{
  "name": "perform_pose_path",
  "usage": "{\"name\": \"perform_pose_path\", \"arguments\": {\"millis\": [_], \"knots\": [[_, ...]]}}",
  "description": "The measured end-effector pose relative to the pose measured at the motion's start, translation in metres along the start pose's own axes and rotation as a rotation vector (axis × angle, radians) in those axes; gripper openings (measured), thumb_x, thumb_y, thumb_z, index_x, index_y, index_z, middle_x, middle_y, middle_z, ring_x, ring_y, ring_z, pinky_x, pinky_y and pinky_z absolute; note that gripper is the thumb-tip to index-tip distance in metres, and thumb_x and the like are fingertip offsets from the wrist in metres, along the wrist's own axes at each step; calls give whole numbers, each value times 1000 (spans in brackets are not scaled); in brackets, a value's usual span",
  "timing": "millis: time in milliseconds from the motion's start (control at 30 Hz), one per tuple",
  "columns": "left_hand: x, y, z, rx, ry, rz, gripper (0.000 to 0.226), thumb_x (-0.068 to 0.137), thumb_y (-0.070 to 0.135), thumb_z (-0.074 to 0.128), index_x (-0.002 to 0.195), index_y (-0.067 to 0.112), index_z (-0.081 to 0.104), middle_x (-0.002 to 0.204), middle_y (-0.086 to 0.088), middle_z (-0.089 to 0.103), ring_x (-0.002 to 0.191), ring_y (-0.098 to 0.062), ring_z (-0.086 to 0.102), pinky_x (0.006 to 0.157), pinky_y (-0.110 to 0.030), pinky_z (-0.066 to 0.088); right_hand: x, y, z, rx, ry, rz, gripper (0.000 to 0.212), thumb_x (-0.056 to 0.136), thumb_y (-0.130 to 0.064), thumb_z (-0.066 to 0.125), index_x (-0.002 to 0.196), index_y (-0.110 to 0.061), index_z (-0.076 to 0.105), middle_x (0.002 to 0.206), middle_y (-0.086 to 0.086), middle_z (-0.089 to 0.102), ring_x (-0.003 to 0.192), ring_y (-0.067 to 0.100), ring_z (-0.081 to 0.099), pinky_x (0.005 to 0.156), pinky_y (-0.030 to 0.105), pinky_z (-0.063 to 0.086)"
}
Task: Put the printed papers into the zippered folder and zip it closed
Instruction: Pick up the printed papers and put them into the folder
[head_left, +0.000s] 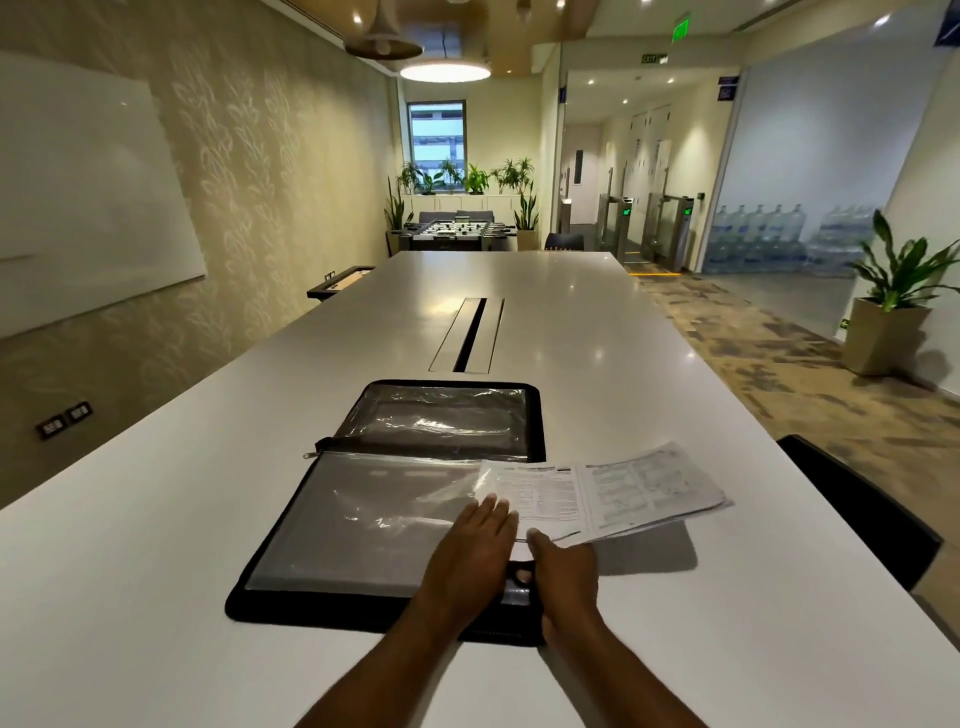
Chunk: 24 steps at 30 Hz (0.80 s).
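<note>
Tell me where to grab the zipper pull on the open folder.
Pinch the small metal zipper pull at the folder's left edge, by the hinge. Come from the left: it sticks out flat over bare table, clear of both hands.

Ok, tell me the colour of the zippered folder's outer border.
Black, framing clear plastic sleeves, on the zippered folder; the head view shows it.

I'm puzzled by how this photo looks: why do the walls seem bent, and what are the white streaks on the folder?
Head view: the wide-angle lens bows the room's edges; ceiling lights glare off the open black zippered folder's clear plastic sleeves and the glossy white table; the printed papers cast a soft shadow.
</note>
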<state>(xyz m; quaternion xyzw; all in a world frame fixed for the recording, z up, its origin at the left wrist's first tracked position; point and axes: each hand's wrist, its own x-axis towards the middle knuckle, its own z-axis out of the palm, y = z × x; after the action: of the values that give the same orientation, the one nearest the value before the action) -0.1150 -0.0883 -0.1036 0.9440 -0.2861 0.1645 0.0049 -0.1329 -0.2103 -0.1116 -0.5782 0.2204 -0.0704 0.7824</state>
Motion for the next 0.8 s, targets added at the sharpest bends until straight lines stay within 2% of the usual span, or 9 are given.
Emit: {"name": "perform_pose_path", "arguments": {"millis": [67, 133, 200, 267, 333, 433, 633, 733, 800], "knots": [[0, 2, -4, 49, 42, 12, 52, 61, 22, 86, 110, 9, 71, 113, -10, 71, 109, -25, 65, 94, -42, 52, 3, -3, -4, 41, -54, 8, 39, 87, -15, 66, 123, -26, 63, 105, 1, 75, 81, 32, 74, 71, 51, 61], [0, 1, -4, 29, 74, 3, 48, 64, 18, 83, 109, 8, 71, 110, -12, 71, 106, -25, 67, 93, -43, 51, 7, -12, -14, 136, -28, 14, 35, 88, -28, 68, 122, -22, 63, 102, 4, 76, 87, 30, 74, 71, 49, 61], [-2, -1, -2, 4, 97, -10, 49, 66, 12, 80, 113, 5, 68, 112, -15, 70, 106, -26, 67, 94, -43, 52, 15, -28, -33, 282, 59, 28, 36, 87, -41, 67, 115, -20, 64, 101, 7, 76, 89, 29, 73, 72, 51, 60], [-3, -3, -3, 27, 117, -5, 50, 62, 12, 83, 110, 5, 70, 109, -13, 72, 101, -24, 69, 90, -41, 54, 24, -47, -63, 359, 233, 17, 35, 86, -44, 66, 109, -17, 64, 100, 6, 73, 83, 26, 71, 61, 38, 57], [-4, -3, -5, 8, 133, 0, 50, 61, 13, 85, 108, 6, 71, 106, -12, 73, 98, -23, 70, 87, -39, 56, 33, -62, -96, 361, 378, 4, 29, 89, -30, 65, 111, -12, 64, 101, 8, 69, 71, 20, 65, 45, 23, 48], [-4, 0, -2, -18, 163, 7, 50, 58, 12, 87, 105, 6, 72, 103, -12, 74, 94, -23, 71, 84, -37, 57, 38, -70, -123, 272, 375, -17, 38, 89, 6, 54, 125, -5, 59, 119, 13, 61, 68, 9, 57, 37, 12, 45], [6, 13, 3, -73, 159, 27, 54, 46, 18, 91, 97, 8, 75, 97, -8, 75, 87, -21, 72, 77, -30, 59, 37, -48, -96, 283, 206, 18, 50, 86, 13, 45, 130, -7, 53, 102, 15, 63, 78, 26, 65, 52, 30, 53], [7, 13, 5, -90, 159, 33, 61, 43, 11, 90, 101, 7, 73, 101, -11, 74, 90, -23, 72, 79, -33, 59, 30, -31, -73, 264, 134, 31, 45, 86, 10, 48, 125, -12, 53, 102, 13, 67, 84, 31, 70, 58, 36, 59], [7, 12, 5, -89, 160, 33, 65, 42, 10, 90, 104, 7, 72, 103, -11, 74, 93, -23, 71, 80, -33, 58, 26, -22, -63, 251, 43, 54, 35, 89, 2, 55, 122, -10, 53, 106, 18, 68, 89, 35, 72, 72, 49, 60]]}}
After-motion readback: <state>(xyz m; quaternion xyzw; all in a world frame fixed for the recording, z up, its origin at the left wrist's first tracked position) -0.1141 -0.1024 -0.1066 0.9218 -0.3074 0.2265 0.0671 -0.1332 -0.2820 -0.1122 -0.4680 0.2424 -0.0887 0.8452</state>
